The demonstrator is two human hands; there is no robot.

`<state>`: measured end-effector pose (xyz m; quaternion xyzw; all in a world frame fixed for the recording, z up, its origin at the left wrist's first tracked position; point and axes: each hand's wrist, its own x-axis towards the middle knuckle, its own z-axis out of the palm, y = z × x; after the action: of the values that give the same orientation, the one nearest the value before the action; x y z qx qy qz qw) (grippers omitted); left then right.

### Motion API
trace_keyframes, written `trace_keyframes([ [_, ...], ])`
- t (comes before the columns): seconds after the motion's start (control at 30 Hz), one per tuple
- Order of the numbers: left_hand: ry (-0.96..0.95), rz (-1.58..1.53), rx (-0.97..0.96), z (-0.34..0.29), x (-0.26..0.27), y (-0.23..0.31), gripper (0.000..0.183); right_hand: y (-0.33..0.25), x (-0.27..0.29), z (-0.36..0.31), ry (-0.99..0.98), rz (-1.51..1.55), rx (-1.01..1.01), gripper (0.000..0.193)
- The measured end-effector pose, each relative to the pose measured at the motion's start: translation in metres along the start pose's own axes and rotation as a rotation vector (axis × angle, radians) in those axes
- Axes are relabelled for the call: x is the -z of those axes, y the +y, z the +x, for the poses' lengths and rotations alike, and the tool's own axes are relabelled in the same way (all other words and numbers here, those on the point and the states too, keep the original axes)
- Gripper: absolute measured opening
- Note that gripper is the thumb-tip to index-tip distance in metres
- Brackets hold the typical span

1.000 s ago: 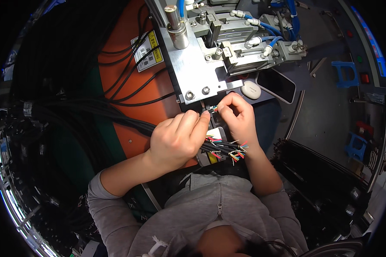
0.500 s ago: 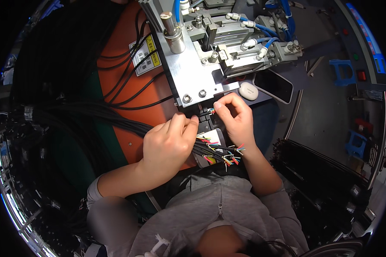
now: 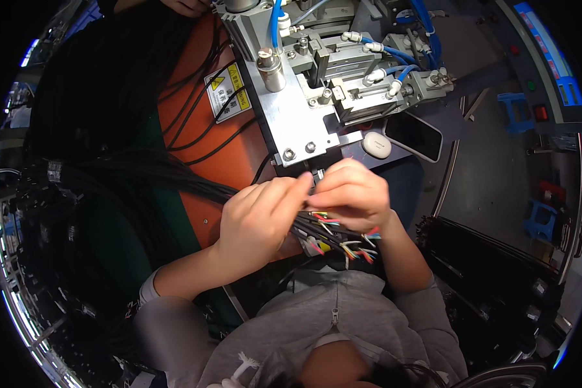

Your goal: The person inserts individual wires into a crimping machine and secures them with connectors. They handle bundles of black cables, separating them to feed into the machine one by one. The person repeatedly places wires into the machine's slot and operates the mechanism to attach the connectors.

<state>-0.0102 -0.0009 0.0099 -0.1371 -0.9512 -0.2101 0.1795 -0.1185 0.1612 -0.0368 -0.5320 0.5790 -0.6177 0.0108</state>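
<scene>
My left hand (image 3: 257,216) is closed over a bundle of black cables (image 3: 204,187), its thumb and forefinger pinched just in front of the metal fixture (image 3: 297,123). Close against its fingertips is my right hand (image 3: 354,194), fingers curled and slightly smeared by motion. What lies between the two sets of fingertips is mostly hidden. Below the hands fan out the cables' stripped ends, with thin red, white, green and blue wires (image 3: 350,251) showing.
Pneumatic cylinders with blue hoses (image 3: 394,48) fill the back. Right of the fixture lie a white rounded case (image 3: 376,145) and a phone (image 3: 412,136). Cables cross the orange tabletop (image 3: 223,165). Another person's hand (image 3: 189,5) shows at the top edge. More black cables (image 3: 491,278) lie at right.
My right hand has come down and turned inward against the left fingertips. The coloured wire end seen between the hands earlier is now hidden. The view has shifted slightly.
</scene>
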Motion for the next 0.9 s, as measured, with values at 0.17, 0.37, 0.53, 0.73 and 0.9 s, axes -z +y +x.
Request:
trace_keyframes([
  [0.17, 0.279, -0.086, -0.379, 0.001, 0.007, 0.003, 0.033, -0.009, 0.013, -0.022, 0.247, 0.107, -0.121, 0.022],
  [0.37, 0.201, -0.035, -0.193, -0.001, -0.010, -0.007, 0.029, -0.028, -0.027, 0.003, 0.553, 0.414, -0.345, 0.021],
  [0.53, 0.265, -0.068, -0.155, 0.003, -0.013, -0.009, 0.023, -0.024, -0.020, -0.002, 0.347, -0.055, -0.302, 0.012],
  [0.73, 0.226, -0.022, -0.124, 0.000, -0.016, -0.006, 0.017, -0.032, -0.020, 0.002, 0.458, 0.327, -0.610, 0.011],
  [0.9, 0.217, 0.026, -0.103, -0.002, -0.018, -0.004, 0.013, -0.030, -0.022, 0.000, 0.377, -0.224, -0.345, 0.013],
])
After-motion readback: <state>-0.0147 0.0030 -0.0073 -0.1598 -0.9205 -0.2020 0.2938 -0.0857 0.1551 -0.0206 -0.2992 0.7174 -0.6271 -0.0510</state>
